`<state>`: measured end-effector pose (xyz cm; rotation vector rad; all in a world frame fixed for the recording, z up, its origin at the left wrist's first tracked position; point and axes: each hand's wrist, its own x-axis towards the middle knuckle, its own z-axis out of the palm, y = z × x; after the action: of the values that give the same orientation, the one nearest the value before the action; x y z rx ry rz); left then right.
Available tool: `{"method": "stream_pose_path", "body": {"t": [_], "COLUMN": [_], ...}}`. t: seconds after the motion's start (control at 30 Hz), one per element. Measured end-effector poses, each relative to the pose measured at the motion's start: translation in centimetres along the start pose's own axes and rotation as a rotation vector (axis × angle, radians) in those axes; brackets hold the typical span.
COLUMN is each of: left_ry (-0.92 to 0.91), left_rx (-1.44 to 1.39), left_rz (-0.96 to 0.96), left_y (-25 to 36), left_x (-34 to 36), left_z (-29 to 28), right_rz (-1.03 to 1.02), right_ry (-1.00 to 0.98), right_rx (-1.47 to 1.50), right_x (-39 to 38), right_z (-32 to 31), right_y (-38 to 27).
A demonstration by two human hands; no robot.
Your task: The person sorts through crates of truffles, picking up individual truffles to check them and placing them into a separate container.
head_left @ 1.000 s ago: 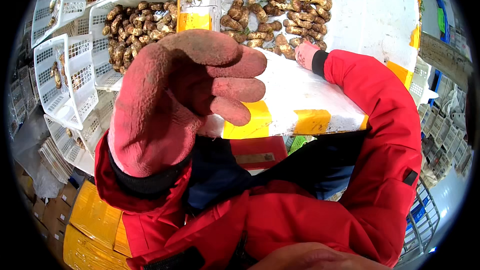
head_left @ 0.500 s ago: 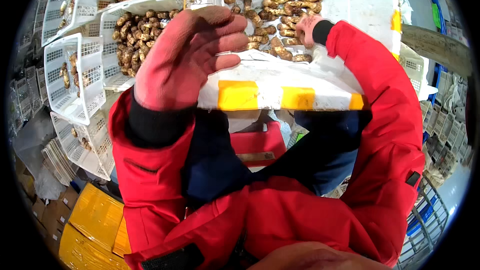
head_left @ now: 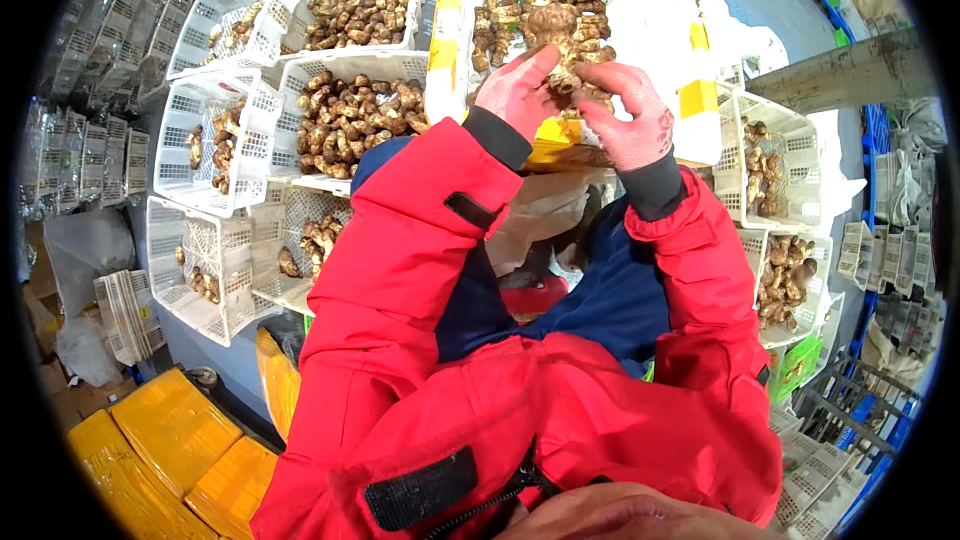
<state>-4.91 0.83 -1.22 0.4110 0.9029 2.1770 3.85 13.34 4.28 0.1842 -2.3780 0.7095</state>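
My left hand (head_left: 518,95), in a pink glove, and my right hand (head_left: 630,115), gloved alike, are curled around a large brown-and-cream mushroom (head_left: 556,40) at the top centre of the head view, gripping it from either side near its stem. Under it, rows of smaller mushrooms (head_left: 492,25) lie in a white foam box (head_left: 700,100) whose rims carry yellow tape. My red sleeves come up from the lower edge.
White mesh crates (head_left: 180,145) of mushrooms (head_left: 355,115) stand to the left, more crates (head_left: 800,155) to the right. Yellow wrapped boxes (head_left: 175,430) sit at lower left. A beige beam (head_left: 830,75) crosses at upper right, beside blue crates (head_left: 880,140) along the edge.
My left hand, raised open near the camera before, has moved forward and closed on the large mushroom. My right hand has come left from the box's side onto it. The view has widened.
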Motion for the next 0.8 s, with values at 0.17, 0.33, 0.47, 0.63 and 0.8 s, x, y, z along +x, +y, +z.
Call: {"method": "stream_pose_path", "body": {"t": [0.17, 0.33, 0.47, 0.63, 0.8], "left_ry": [0.227, 0.246, 0.13, 0.105, 0.041], "left_rx": [0.157, 0.09, -0.087, -0.058, 0.039], "left_rz": [0.001, -0.033, -0.231, -0.415, -0.403], "left_y": [-0.3, 0.8, 0.4, -0.2, -0.7], "left_x": [-1.6, -2.1, -1.8, -1.1, -1.1], "left_z": [-0.9, 1.3, 1.0, 1.7, 1.9], "right_rz": [0.713, 0.892, 0.773, 0.771, 0.7], "right_ry": [0.078, -0.01, -0.132, -0.027, 0.001], "right_rx": [0.745, 1.385, 1.488, 1.546, 1.624], "right_x": [-0.7, -1.2, -0.7, -0.3, -0.4], "right_z": [-0.2, 2.2, 2.5, 2.1, 1.6], "right_y": [1.0, 2.2, 2.1, 3.0, 4.0]}}
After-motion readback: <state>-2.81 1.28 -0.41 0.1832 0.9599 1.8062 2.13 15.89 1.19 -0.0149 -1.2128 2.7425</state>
